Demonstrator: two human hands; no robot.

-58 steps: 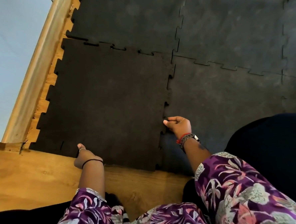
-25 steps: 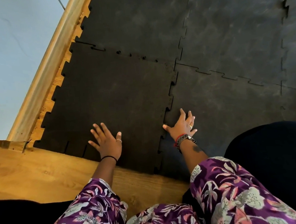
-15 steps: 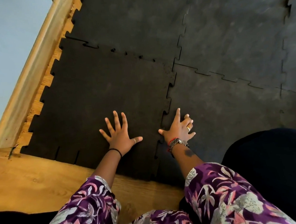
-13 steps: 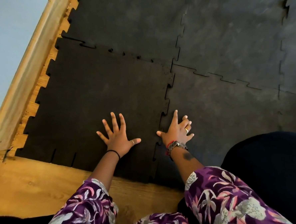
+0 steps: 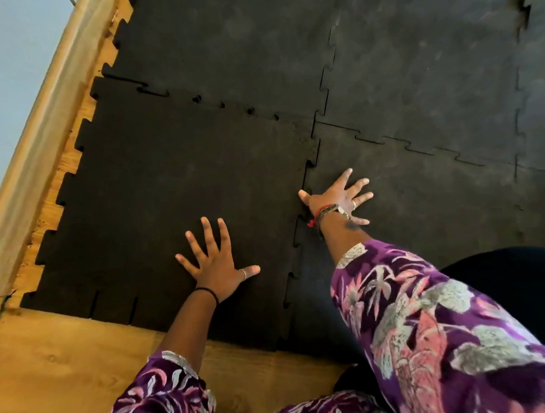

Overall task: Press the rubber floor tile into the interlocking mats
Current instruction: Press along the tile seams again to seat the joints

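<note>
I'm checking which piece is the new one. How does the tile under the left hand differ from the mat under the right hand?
The rubber floor tile under the left hand is darker black; the mat under the right hand is greyer and scuffed. The tile's far seam still shows open gaps, while the mat's far seam sits closed. The tile borders bare wooden floor on its left; the mat has mats there. Both have jigsaw-toothed edges and lie under a flat, spread palm.
</note>
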